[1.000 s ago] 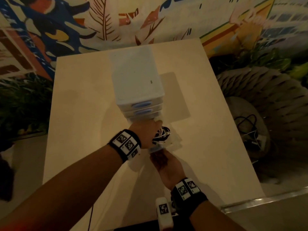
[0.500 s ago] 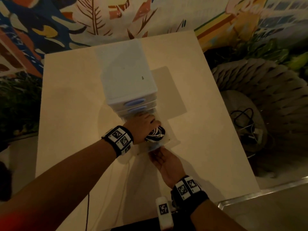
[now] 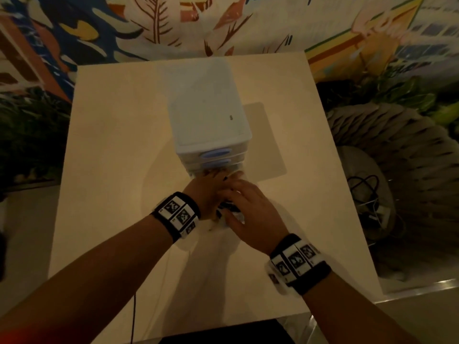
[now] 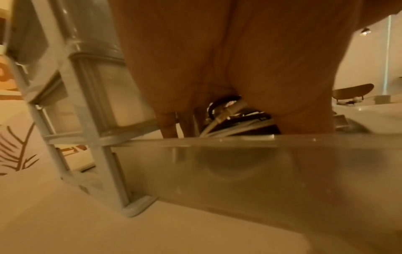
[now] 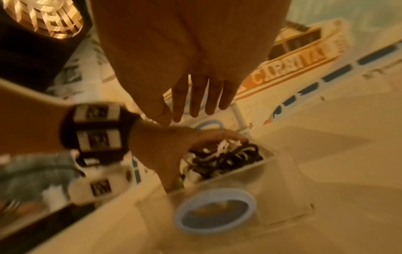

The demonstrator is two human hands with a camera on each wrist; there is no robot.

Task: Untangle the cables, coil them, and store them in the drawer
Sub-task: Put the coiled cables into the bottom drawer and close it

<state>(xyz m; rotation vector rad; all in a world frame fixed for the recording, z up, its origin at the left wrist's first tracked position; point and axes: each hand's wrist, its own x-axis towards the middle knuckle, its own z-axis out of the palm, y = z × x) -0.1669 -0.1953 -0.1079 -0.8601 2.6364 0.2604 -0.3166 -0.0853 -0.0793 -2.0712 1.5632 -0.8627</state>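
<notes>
Head view: we are seeing a drawer unit (image 3: 211,125) standing on the counter (image 3: 111,145), its bottom drawer pulled out. The left hand (image 3: 208,192) is reaching into it; the right hand (image 3: 248,207) is hovering above, fingers straight.

Left wrist view: the left hand's fingers (image 4: 167,123) are curling down onto the coiled black and white cables (image 4: 234,123) behind the clear drawer (image 4: 239,171) wall.

Right wrist view: the right hand's fingers (image 5: 195,96) are lying straight, holding nothing, over the cables in the drawer.
</notes>
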